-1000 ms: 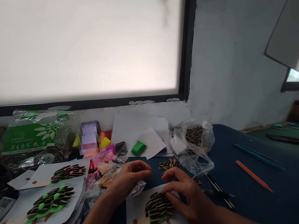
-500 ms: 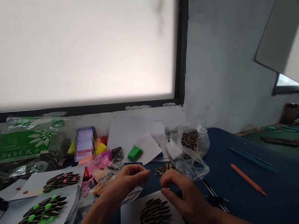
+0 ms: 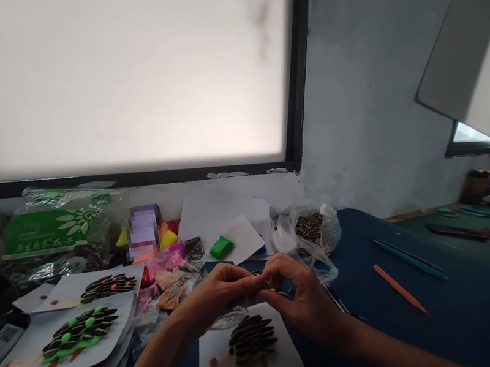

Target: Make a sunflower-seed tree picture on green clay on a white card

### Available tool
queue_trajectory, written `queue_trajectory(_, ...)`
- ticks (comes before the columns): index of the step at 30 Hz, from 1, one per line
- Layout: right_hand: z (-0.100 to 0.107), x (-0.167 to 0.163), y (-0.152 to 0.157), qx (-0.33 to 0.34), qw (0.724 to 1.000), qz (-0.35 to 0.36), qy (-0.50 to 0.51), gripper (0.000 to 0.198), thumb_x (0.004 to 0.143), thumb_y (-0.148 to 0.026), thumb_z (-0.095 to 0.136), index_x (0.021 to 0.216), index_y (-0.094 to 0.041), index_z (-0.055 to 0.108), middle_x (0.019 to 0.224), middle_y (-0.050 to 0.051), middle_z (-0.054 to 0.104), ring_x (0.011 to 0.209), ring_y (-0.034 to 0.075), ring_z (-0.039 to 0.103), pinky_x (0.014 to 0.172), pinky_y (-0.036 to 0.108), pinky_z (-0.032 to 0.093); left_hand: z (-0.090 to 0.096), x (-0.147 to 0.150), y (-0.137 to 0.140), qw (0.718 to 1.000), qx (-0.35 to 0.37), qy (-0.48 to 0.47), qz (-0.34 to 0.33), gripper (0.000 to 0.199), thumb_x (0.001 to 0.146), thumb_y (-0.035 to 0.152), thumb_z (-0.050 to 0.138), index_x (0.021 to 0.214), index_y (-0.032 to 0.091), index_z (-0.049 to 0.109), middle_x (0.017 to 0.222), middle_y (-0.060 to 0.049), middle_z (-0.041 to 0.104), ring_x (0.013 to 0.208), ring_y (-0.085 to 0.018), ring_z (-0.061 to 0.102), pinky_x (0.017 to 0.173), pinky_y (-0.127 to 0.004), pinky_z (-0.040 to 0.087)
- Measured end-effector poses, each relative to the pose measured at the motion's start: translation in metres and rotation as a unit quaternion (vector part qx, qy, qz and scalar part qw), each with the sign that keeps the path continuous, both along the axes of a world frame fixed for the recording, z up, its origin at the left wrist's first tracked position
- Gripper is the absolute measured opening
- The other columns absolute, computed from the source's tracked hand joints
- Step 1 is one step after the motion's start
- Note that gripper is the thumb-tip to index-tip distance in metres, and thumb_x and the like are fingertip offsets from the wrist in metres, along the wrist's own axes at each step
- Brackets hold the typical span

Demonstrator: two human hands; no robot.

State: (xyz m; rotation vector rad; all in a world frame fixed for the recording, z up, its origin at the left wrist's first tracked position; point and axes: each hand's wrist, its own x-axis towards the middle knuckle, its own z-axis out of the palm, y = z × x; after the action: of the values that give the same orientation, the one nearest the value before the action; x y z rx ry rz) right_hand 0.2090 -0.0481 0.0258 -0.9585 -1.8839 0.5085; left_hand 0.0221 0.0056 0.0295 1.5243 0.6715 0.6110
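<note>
My left hand (image 3: pixel 228 285) and my right hand (image 3: pixel 302 292) meet at the fingertips, both closed in a pinch. Something tiny and pale shows between them, too small to name. Below them lies a white sheet with a hedgehog picture (image 3: pixel 253 338), its back covered with dark sunflower seeds over green clay, with a tan head and brown feet. A crumpled clear plastic wrapper (image 3: pixel 229 319) is under my left hand. The small heap of loose seeds (image 3: pixel 254 272) behind the fingers is mostly hidden.
Finished-looking hedgehog sheets (image 3: pixel 80 333) are stacked on the left. Behind are a green seed bag (image 3: pixel 48 230), coloured clay packs, a green clay packet (image 3: pixel 221 247), paper (image 3: pixel 193 210) and a clear bag of seeds (image 3: pixel 310 229). An orange tool (image 3: pixel 400 289) and blue tweezers (image 3: pixel 410 259) lie right.
My hands, apart before, have come together at the fingertips; the right moved up and left, covering most of the loose seeds. The view has shifted slightly.
</note>
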Motion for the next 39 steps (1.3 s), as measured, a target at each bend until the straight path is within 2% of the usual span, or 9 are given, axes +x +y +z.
queue_trajectory(3,0.003,-0.001,-0.001,0.019,0.999,0.031,0.005,0.009,0.089,-0.013,0.060,0.087,-0.018,0.068,0.091,0.005,0.060,0.083,0.017,0.059,0.072,0.028,0.048,-0.001,-0.006,0.004,0.999,0.021,0.023,-0.021,0.049,0.076,0.061,0.070,0.064,0.013,0.068,0.052,0.006,0.045,0.048,-0.007,0.027,0.047,-0.025,0.016)
queue_trajectory(5,0.002,-0.002,0.000,0.020,0.999,0.032,0.003,0.013,0.091,-0.014,0.058,0.085,-0.018,0.068,0.088,0.005,0.061,0.081,0.017,0.059,0.071,0.028,0.048,-0.005,-0.011,0.007,0.999,0.035,0.029,-0.005,0.048,0.075,0.061,0.070,0.068,0.014,0.070,0.054,0.005,0.048,0.049,-0.007,0.030,0.048,-0.024,0.019)
queue_trajectory(7,-0.002,-0.002,0.000,0.017,1.000,0.026,0.003,0.013,0.091,-0.014,0.058,0.082,-0.017,0.067,0.083,0.004,0.062,0.077,0.016,0.059,0.068,0.027,0.048,-0.012,-0.015,0.011,0.997,0.037,0.019,0.060,0.048,0.071,0.061,0.073,0.078,0.014,0.073,0.059,0.004,0.053,0.053,-0.009,0.037,0.050,-0.024,0.024)
queue_trajectory(9,-0.007,-0.004,-0.001,-0.001,1.000,0.029,0.007,0.010,0.089,-0.012,0.059,0.084,-0.017,0.066,0.081,0.003,0.063,0.075,0.016,0.060,0.067,0.027,0.049,-0.020,-0.018,0.013,0.990,-0.003,0.016,0.143,0.056,0.066,0.065,0.074,0.093,0.016,0.074,0.064,0.004,0.056,0.056,-0.010,0.043,0.051,-0.023,0.028)
queue_trajectory(14,-0.019,-0.009,-0.007,-0.045,0.998,0.028,-0.013,0.011,0.082,-0.006,0.064,0.084,-0.016,0.066,0.079,0.002,0.065,0.071,0.015,0.062,0.066,0.025,0.049,-0.035,-0.017,0.017,0.975,-0.053,0.016,0.217,0.060,0.055,0.064,0.080,0.087,0.015,0.070,0.064,0.004,0.056,0.052,-0.009,0.041,0.048,-0.022,0.027)
queue_trajectory(17,-0.023,-0.010,-0.010,-0.032,0.998,0.034,-0.046,0.011,0.081,-0.005,0.065,0.080,-0.016,0.066,0.078,0.003,0.065,0.074,0.016,0.062,0.068,0.026,0.048,-0.038,-0.015,0.019,0.973,-0.051,0.009,0.223,0.055,0.056,0.062,0.080,0.084,0.015,0.070,0.064,0.003,0.058,0.055,-0.010,0.044,0.050,-0.022,0.030)
queue_trajectory(23,-0.034,-0.009,-0.011,0.015,0.996,0.026,-0.085,0.011,0.083,-0.008,0.063,0.081,-0.018,0.068,0.097,0.008,0.061,0.092,0.021,0.061,0.080,0.033,0.049,-0.038,-0.016,0.022,0.972,-0.069,0.009,0.224,0.050,0.059,0.058,0.080,0.086,0.016,0.071,0.065,0.003,0.059,0.053,-0.010,0.044,0.048,-0.022,0.028)
queue_trajectory(28,-0.043,-0.007,-0.009,0.025,0.995,0.023,-0.092,0.012,0.084,-0.009,0.063,0.082,-0.020,0.067,0.089,0.006,0.062,0.086,0.021,0.060,0.075,0.032,0.047,-0.033,-0.015,0.020,0.973,-0.077,0.010,0.215,0.048,0.058,0.055,0.081,0.084,0.016,0.070,0.062,0.005,0.058,0.052,-0.009,0.042,0.048,-0.022,0.025)
queue_trajectory(39,-0.047,-0.009,-0.008,0.108,0.992,0.038,-0.050,0.011,0.088,-0.010,0.059,0.085,-0.021,0.062,0.081,0.002,0.068,0.076,0.017,0.063,0.070,0.029,0.045,-0.026,-0.013,0.017,0.975,-0.070,0.031,0.208,0.050,0.056,0.057,0.080,0.081,0.016,0.068,0.056,0.007,0.055,0.048,-0.008,0.037,0.047,-0.022,0.022)
